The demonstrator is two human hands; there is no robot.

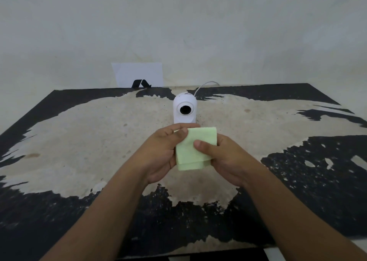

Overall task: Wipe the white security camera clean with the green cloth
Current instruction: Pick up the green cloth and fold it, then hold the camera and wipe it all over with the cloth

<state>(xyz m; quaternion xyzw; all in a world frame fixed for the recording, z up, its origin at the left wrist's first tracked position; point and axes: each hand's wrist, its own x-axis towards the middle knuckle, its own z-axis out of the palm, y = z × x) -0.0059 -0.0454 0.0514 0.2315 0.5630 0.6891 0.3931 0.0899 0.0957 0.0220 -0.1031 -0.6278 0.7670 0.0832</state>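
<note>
**Security camera stands just beyond 2 hands holding the folded cloth**

Security camera, white and rounded at the top, stands upright on the table with its round black lens facing the viewer. Its base is partly hidden behind the fingertips of the left hand. A thin white cable curves away from behind the security camera toward the wall.

Just in front of the security camera, on the viewer's side, both hands grasp the green cloth. The left hand pinches the cloth's upper left corner between thumb and fingers. The right hand supports it from beneath and presses its thumb down on the cloth's middle. The cloth is pale green, soft-looking, folded into a thick rectangle with 2 layers showing at its near edge. Whether the cloth touches the security camera cannot be told; it appears just short of the base.

The table is a flat rectangle with a worn surface: black coating survives around the edges, while a large rough beige patch surrounds the security camera. Behind the security camera and to its left, a white sheet of paper with a black angular mark leans against the dull, off-white wall.
</note>
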